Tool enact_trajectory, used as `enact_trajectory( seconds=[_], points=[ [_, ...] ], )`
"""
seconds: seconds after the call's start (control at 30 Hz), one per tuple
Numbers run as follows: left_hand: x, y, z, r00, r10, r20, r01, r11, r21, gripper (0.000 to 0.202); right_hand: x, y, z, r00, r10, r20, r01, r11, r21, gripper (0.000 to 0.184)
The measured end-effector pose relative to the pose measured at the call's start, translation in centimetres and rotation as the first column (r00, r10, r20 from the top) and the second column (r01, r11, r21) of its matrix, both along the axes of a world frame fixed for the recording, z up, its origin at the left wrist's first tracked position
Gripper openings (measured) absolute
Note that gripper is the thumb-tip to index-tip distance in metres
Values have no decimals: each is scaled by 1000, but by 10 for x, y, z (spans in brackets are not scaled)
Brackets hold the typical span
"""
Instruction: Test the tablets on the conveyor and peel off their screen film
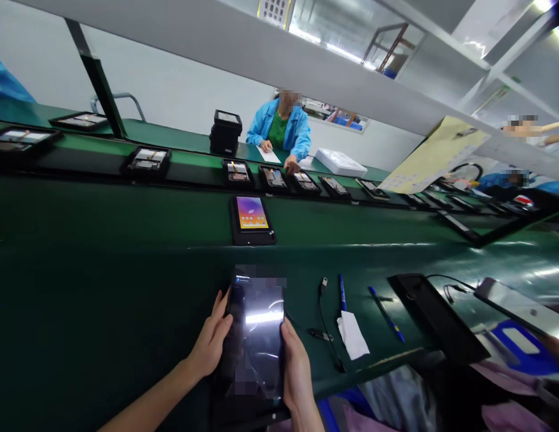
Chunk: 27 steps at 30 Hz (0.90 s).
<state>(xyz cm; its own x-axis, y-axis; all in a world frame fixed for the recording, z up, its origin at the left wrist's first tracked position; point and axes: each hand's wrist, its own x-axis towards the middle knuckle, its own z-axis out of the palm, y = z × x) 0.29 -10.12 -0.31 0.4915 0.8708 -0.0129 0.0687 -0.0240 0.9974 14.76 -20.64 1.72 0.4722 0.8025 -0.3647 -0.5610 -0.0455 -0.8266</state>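
Observation:
My left hand is closed on the left edge of a dark tablet, thumb at its border. On the opposite edge, my right hand grips the same tablet. Its glossy screen is mostly black, with a bright light reflection across it and a small lit patch at the top left. A black tray or frame shows around its lower end; whether the tablet sits in it I cannot tell. Beyond it lies another tablet in a black tray, its screen lit purple and yellow.
Several opened tablets in trays line a dark conveyor belt. A short cable, white tissue, blue pen and black tray lie at right. A co-worker in a blue jacket reaches toward the belt.

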Motion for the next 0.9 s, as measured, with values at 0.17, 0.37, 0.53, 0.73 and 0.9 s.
enact_trajectory(
  seconds=[0.17, 0.37, 0.53, 0.73, 0.9],
  points=[
    [3, -4, 4, 968, 170, 183, -112, 951, -290, 63, -10, -2, 1, 960, 97, 262, -66, 990, -126, 77],
    [2, -10, 13, 963, 197, 182, -130, 936, -327, 71, -16, -1, 0, 923, 129, 362, -98, 990, -102, 55],
    [0, -10, 9, 966, 194, 170, -140, 948, -285, 66, -16, 2, 0, 931, 121, 346, -105, 992, -64, 50],
    [1, -10, 12, 967, 183, 175, -123, 943, -310, 62, -13, -4, -9, 945, 118, 305, -87, 990, -115, 68],
    [1, -13, 10, 962, 194, 194, -122, 935, -332, 59, -12, -13, -7, 913, 128, 388, -61, 982, -179, 74]
  ],
)
